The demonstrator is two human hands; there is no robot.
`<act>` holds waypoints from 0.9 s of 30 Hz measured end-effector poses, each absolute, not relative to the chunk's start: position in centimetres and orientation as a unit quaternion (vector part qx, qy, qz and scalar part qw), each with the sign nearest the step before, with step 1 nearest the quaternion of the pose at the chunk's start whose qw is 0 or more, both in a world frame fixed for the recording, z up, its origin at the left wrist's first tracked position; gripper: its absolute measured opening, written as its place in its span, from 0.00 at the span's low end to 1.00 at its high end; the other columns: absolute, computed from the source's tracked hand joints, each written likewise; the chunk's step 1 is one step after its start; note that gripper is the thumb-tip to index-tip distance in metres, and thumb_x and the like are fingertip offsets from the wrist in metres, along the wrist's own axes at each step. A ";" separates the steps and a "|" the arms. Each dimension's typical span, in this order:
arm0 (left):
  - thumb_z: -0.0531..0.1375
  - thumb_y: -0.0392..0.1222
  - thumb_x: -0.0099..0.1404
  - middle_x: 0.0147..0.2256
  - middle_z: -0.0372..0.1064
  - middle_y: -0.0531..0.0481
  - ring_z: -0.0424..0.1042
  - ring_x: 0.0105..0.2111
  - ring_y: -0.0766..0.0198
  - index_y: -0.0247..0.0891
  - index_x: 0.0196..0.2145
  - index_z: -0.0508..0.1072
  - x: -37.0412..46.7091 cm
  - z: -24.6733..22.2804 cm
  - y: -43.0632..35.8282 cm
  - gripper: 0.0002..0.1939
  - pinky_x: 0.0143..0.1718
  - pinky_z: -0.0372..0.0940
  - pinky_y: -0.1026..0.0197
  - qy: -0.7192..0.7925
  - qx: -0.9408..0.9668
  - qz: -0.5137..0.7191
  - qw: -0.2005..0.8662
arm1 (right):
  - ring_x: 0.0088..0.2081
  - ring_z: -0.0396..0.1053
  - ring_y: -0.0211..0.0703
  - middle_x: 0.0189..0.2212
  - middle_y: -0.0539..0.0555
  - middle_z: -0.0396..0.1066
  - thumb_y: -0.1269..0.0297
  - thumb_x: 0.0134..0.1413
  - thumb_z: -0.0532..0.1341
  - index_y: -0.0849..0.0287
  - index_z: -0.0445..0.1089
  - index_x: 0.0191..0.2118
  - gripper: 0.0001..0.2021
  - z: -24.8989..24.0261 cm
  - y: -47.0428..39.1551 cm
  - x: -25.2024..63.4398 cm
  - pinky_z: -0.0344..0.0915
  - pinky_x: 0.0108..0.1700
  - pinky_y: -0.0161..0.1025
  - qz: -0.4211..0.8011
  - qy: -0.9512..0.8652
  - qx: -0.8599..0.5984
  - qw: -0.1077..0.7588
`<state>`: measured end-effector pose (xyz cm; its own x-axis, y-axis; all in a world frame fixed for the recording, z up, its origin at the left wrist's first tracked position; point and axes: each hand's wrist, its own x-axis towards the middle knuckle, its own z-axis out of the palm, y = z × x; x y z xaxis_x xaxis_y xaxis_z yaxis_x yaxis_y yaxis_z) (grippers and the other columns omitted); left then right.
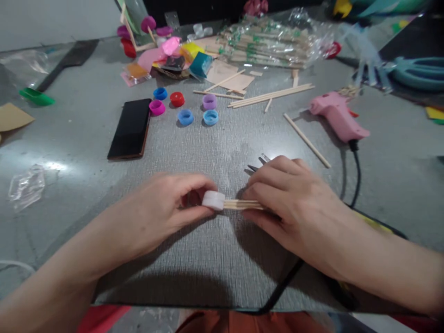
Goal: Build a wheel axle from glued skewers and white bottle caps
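My left hand [169,208] pinches a white bottle cap [213,200] between thumb and fingers, just above the grey table. Thin wooden sticks [241,204] run rightward from the cap, their left ends touching it. Around the other end of these sticks, my right hand [287,199] is closed, hiding how far they reach. Two dark metal tips of a tool [256,164] show just beyond the right hand's fingers; the rest is covered by the hand.
A pink glue gun [340,115] lies at the right, its black cord [358,180] running toward my right arm. A phone [130,129] rests at the left. Coloured caps [185,117], a loose stick [307,140] and a bag of wrapped sticks [267,41] lie farther back.
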<state>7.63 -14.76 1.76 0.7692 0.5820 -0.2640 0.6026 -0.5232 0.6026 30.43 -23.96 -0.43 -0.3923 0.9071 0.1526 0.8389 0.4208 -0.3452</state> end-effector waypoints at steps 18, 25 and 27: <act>0.70 0.49 0.60 0.32 0.76 0.56 0.74 0.30 0.66 0.46 0.40 0.78 6.6 2.3 -12.7 0.12 0.28 0.65 0.69 0.435 0.741 0.091 0.503 | 0.41 0.63 0.53 0.35 0.57 0.71 0.69 0.64 0.61 0.61 0.76 0.36 0.07 -0.2 -24.3 30.5 0.59 0.42 0.50 0.133 -0.801 -0.535 0.235; 0.70 0.48 0.60 0.33 0.79 0.55 0.74 0.31 0.66 0.45 0.41 0.80 7.3 3.1 -13.0 0.12 0.30 0.68 0.70 0.439 0.731 0.176 0.491 | 0.44 0.64 0.52 0.38 0.57 0.73 0.62 0.68 0.58 0.59 0.78 0.37 0.12 0.0 -24.4 29.8 0.60 0.49 0.50 0.156 -0.828 -0.518 0.146; 0.72 0.47 0.58 0.34 0.79 0.55 0.74 0.32 0.66 0.45 0.39 0.81 7.5 3.4 -12.8 0.11 0.31 0.70 0.69 0.454 0.686 0.277 0.497 | 0.45 0.64 0.51 0.39 0.57 0.74 0.62 0.67 0.59 0.58 0.78 0.37 0.11 0.2 -24.4 29.6 0.60 0.48 0.50 0.141 -0.833 -0.519 0.132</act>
<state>7.48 -12.82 3.37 0.4348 0.8978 -0.0703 0.3468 -0.0949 0.9331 29.58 -24.38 0.16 -0.4264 0.9015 0.0735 0.8270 0.4215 -0.3721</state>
